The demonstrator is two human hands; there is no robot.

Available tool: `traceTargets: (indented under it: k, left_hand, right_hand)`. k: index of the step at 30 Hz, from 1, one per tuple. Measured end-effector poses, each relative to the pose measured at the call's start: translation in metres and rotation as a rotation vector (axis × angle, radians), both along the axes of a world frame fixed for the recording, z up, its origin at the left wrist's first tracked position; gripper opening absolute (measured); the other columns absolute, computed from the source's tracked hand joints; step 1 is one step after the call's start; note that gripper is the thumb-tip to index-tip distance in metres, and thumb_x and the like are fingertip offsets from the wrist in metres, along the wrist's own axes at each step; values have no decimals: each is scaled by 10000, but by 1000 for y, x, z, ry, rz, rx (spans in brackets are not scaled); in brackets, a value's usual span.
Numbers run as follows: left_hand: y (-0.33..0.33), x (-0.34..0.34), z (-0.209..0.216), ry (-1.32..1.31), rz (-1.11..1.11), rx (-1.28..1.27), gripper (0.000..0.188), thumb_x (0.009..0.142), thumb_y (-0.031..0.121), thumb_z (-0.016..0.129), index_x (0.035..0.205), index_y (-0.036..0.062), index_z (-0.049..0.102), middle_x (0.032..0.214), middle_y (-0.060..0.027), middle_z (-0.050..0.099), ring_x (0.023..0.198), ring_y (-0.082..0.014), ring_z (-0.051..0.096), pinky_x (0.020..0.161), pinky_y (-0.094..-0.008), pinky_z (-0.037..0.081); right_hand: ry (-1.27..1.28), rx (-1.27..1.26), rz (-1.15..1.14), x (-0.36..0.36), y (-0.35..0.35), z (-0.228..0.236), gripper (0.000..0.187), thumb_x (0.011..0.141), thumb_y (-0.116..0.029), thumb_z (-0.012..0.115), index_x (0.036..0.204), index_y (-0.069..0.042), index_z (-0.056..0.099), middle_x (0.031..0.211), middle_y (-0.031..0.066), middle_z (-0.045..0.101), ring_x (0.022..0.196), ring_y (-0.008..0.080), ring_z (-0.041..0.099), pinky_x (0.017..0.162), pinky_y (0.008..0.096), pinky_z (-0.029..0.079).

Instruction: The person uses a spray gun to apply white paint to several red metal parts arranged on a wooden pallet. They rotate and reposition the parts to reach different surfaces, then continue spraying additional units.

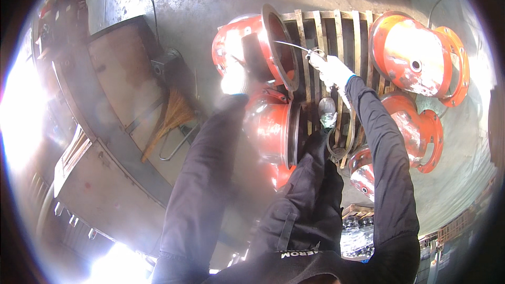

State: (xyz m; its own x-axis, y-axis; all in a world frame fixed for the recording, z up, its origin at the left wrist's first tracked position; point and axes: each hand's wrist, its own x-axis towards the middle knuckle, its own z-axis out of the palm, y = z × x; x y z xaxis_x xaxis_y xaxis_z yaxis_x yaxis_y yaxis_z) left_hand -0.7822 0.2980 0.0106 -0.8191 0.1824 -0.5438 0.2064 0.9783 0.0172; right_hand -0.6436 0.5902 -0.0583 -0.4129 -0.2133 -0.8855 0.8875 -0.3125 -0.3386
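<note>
My right hand (332, 69), in a white glove, is closed around an air blow gun (314, 55) with a long, thin, bent nozzle. Its tip reaches left to the mouth of a flanged orange-red metal fitting (269, 47), which lies on its side. A hose seems to hang from the gun. Against the near left side of that fitting is my left hand (234, 80), also gloved in white; glare washes out its fingers. Just below sits a second orange-red fitting (267, 129), its dark rim turned right.
The fittings lie around a slatted wooden pallet (339, 34). On the right are another large flanged fitting (407, 58) and a smaller one (413, 131). My shoe (327, 109) is between the slats, near a hose loop (339, 150). A straw broom (171, 115) leans at the left.
</note>
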Motion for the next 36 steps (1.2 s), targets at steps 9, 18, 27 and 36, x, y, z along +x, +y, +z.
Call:
traceTargets:
  k: [9, 18, 27, 36]
  left_hand:
    - [-12, 1, -15, 45, -30, -4, 849, 939, 143, 643, 1565, -169, 162, 1050, -312, 721, 879, -466, 745, 728, -519, 586]
    - [-22, 3, -26, 90, -88, -2, 885, 935, 162, 669, 1574, -163, 150, 1028, -290, 722, 862, -452, 749, 721, -508, 592]
    - [-18, 2, -24, 109, -105, 1, 830, 920, 126, 663, 1538, -160, 188, 1030, -298, 727, 868, -452, 752, 712, -516, 592]
    - [-19, 4, -22, 120, -120, 58, 839, 926, 144, 671, 1525, -176, 177, 977, -302, 731, 839, -466, 749, 711, -513, 593]
  right_hand:
    - [85, -63, -83, 8, 2, -6, 498, 995, -569, 697, 773, -131, 614, 540, -26, 466, 401, 114, 442, 387, 310, 379]
    - [-41, -4, 54, 1, 10, 0, 414, 1011, -535, 687, 843, -161, 634, 553, -36, 461, 410, 104, 428, 391, 312, 381]
    - [26, 5, 108, -7, 17, 12, 411, 1016, -541, 675, 857, -164, 638, 576, -38, 463, 429, 103, 438, 402, 314, 398]
    - [-22, 5, 30, 6, 11, -7, 498, 994, -553, 703, 752, -137, 576, 556, -15, 486, 418, 121, 478, 395, 331, 418]
